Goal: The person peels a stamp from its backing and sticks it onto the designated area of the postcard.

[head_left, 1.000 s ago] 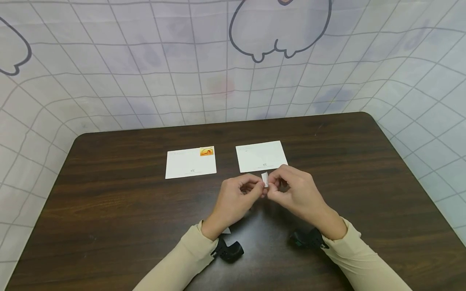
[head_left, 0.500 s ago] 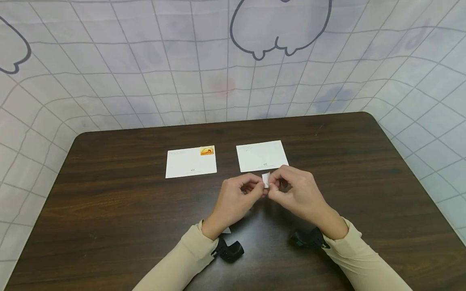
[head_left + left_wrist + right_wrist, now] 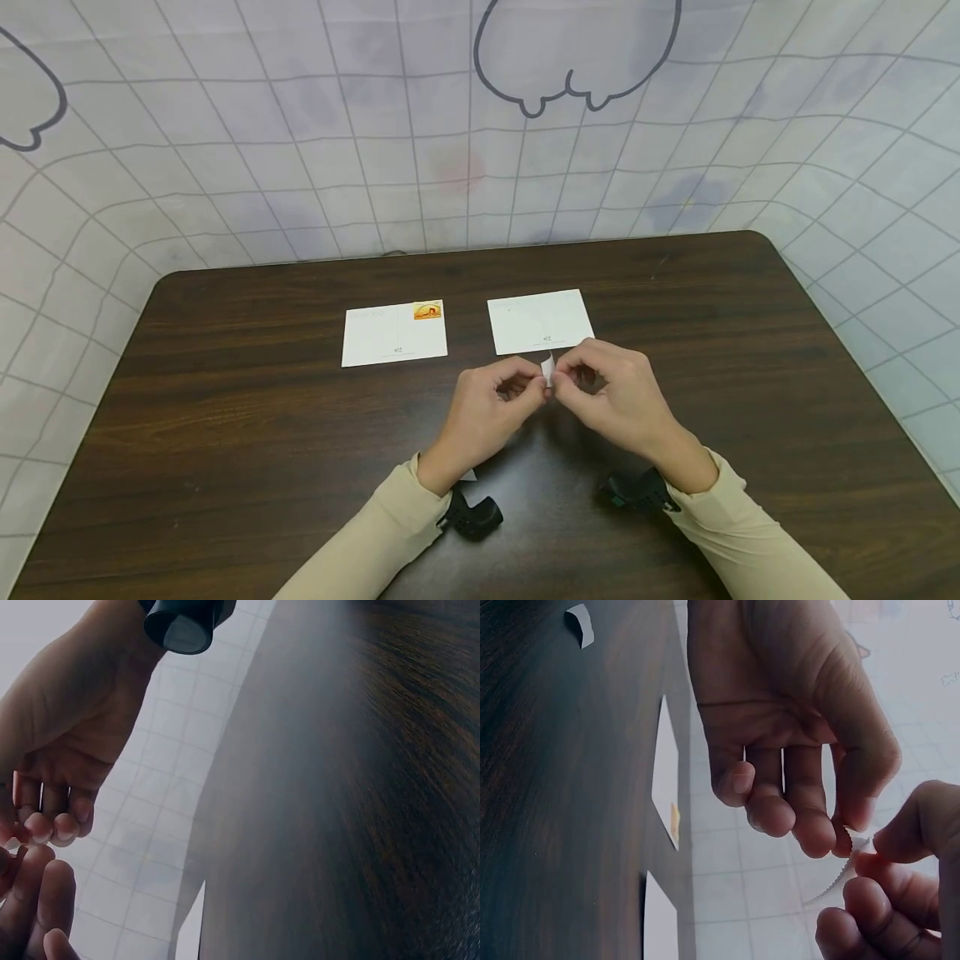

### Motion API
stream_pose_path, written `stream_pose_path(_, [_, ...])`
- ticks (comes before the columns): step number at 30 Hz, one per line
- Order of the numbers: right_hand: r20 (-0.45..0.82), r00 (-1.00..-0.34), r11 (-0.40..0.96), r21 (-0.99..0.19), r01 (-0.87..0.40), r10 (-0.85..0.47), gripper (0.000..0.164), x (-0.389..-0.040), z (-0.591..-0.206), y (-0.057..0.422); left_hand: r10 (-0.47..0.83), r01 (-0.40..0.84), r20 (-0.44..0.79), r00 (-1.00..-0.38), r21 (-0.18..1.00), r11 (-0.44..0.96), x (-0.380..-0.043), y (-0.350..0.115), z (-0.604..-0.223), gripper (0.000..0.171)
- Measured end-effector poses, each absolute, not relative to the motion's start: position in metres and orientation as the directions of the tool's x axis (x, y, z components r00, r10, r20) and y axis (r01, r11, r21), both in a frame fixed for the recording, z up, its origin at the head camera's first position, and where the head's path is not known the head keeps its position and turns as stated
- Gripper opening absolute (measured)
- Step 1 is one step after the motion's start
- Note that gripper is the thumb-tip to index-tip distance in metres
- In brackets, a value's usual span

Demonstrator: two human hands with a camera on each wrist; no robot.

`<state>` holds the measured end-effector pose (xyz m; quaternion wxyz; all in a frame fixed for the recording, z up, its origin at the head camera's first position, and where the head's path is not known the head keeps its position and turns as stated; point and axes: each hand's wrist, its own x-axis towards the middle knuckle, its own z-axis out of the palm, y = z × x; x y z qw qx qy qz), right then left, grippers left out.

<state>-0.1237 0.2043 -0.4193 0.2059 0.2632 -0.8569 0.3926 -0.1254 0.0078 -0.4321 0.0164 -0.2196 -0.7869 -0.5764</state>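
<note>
Between my two hands is a small white stamp with a perforated edge [image 3: 841, 880], curving away from the fingertips in the right wrist view. My left hand [image 3: 486, 410] pinches it from the left, thumb against forefinger. On the other side my right hand [image 3: 618, 402] pinches its edge between thumb and forefinger. The pale side of the stamp faces the head camera. Just beyond the hands lies a white postcard [image 3: 538, 321]. To its left is a second postcard [image 3: 378, 340], with an orange-yellow stamp [image 3: 427, 310] in its upper right corner.
A small curled white paper scrap [image 3: 586, 627] lies on the dark wooden table [image 3: 225, 433], mostly hidden by the left wrist in the head view. Behind the table's far edge hangs a white gridded cloth [image 3: 300, 167].
The small stamp between the fingertips has tilted and looks narrower and more curled at its top. Both hands stay almost where they were; the postcards have not moved.
</note>
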Motion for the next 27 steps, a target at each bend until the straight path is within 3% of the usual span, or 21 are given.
stream_pose_path(13, [0.45,-0.846,0.577,-0.624,-0.527,-0.285,0.016,-0.1218,-0.4196,0.2045,0.332,0.461,0.368,-0.869,0.844,0.273,-0.1236,0.0089,-0.4327,0.009])
stream_pose_path(27, [0.41,-0.865,0.578,-0.645,-0.5,-0.29,0.016,-0.1217,-0.4167,0.2072,0.362,0.575,0.464,-0.808,0.754,0.317,-0.1246,0.0089,-0.4373,0.012])
